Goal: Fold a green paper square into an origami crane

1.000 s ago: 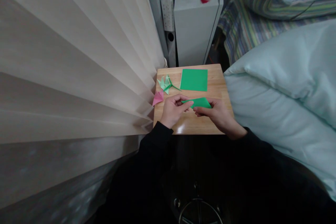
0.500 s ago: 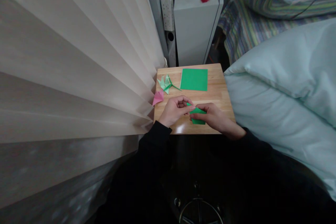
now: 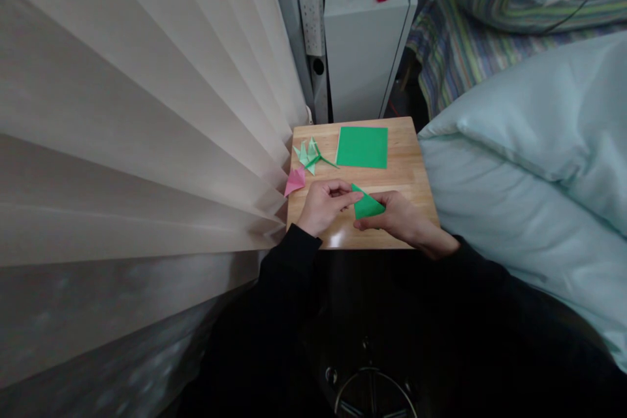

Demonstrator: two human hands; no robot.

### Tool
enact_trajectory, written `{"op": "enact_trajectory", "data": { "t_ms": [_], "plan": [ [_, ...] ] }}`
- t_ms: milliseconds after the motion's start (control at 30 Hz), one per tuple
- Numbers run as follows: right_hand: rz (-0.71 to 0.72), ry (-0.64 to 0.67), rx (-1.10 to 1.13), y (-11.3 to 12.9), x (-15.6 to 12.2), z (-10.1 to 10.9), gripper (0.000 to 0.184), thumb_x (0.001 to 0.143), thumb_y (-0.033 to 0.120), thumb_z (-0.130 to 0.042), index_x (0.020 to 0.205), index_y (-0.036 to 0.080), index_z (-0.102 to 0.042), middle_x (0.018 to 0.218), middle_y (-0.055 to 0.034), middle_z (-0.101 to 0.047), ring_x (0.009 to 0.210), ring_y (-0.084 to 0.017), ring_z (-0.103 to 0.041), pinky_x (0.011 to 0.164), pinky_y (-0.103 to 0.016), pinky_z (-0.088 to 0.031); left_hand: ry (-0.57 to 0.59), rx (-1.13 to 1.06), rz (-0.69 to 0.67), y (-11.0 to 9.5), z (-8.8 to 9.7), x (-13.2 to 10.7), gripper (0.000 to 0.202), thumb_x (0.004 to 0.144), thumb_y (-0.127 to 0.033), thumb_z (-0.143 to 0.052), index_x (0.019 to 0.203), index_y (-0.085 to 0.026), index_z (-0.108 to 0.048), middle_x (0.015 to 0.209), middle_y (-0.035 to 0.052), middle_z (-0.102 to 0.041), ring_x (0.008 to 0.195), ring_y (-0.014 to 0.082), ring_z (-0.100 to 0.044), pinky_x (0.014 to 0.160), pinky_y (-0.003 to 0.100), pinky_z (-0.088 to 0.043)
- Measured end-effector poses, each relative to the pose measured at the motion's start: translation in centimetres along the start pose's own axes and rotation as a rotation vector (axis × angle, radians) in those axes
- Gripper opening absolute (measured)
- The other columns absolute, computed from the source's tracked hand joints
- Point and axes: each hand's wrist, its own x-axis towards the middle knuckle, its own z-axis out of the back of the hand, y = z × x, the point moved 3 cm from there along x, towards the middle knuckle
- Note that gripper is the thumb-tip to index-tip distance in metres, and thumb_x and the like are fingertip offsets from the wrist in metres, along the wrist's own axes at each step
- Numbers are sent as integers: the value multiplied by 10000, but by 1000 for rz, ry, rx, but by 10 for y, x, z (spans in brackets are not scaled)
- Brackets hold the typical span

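A rectangular light-brown wooden tabletop (image 3: 410, 166) is seen. Above its near half, the right hand (image 3: 400, 217) and left hand (image 3: 322, 207) are narrowed in pinches. Beyond them a flat green paper square (image 3: 362, 147) is laid; to its left, a pale-green folded-paper form (image 3: 307, 154). A folded green paper piece (image 3: 366, 206) is gripped by both hands. Leftmost, a pink folded paper (image 3: 294, 181) is placed.

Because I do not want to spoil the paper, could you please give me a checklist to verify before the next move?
1. Left hand on the green piece: ok, thumb at its upper left.
2. Right hand holding the green piece: ok, at its right side.
3. Green square sheet away from both hands: ok, farther back on the table.
4. Pink paper fully on the table: cannot tell, it reaches the left edge.
5. Fold edges aligned: cannot tell, too small.
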Motion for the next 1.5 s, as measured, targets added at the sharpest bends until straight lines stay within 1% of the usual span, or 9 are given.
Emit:
{"op": "enact_trajectory", "data": {
  "t_ms": [133,333,467,667,933,1033,1167,1300,1500],
  "plan": [
    [90,16,-70,-3,-1,-4,255,597,289,-888,766,188,-727,635,51,-605,586,-119,-482,586,-282,-402,-17,24,-24,0,6,4,257,706,-363,-855,669,-172,-688,559,-25,-585,523,89,-487,523,244,-389],
    [213,45,-102,-5,2,-2,245,792,424,-770,781,183,-727,698,6,-662,647,-147,-542,618,-295,-415,59,59,-23,4,14,7,302,690,-418,-865,660,-175,-687,547,-26,-579,506,91,-476,500,244,-361],
    [212,-59,-146,-8,7,8,272,741,430,-816,693,185,-706,619,24,-610,592,-132,-498,580,-289,-371,85,105,-66,4,6,4,346,754,-484,-813,669,-177,-678,598,-14,-608,556,102,-501,532,243,-373],
    [190,-217,52,-11,12,18,399,658,505,-876,655,194,-626,631,11,-636,592,-134,-555,576,-281,-421,84,177,-64,14,-8,-2,371,782,-512,-791,702,-175,-658,641,-15,-614,581,109,-506,556,242,-366],
    [226,-188,55,-5,10,16,375,708,531,-832,707,189,-677,677,-1,-666,615,-133,-558,580,-279,-428,255,253,-71,13,-2,-2,283,841,-385,-713,658,-176,-658,599,-30,-565,565,104,-475,543,233,-346],
    [234,-218,76,-3,9,18,366,707,517,-831,695,194,-660,655,5,-646,588,-123,-519,560,-278,-402,181,175,-42,12,-2,-3,286,871,-416,-693,724,-174,-653,643,-24,-585,584,106,-535,542,224,-428],
    [207,-217,38,-1,7,17,393,725,535,-820,657,200,-627,591,17,-599,557,-120,-476,535,-280,-349,80,-84,72,15,-7,-5,370,887,-543,-672,877,-190,-560,798,7,-668,682,145,-701,539,236,-550],
    [189,-207,-12,2,3,15,426,728,550,-817,597,200,-614,538,39,-531,544,-111,-435,533,-282,-298,25,-141,91,16,-5,-3,419,871,-581,-687,898,-187,-548,741,5,-685,573,136,-692,448,211,-494],
    [236,-306,-17,7,-1,13,422,756,549,-793,587,195,-637,520,26,-532,535,-116,-430,525,-290,-309,-79,-346,139,19,-9,-5,435,662,-366,-919,930,-161,-644,735,-18,-707,581,76,-620,554,197,-468]
  ]
}}
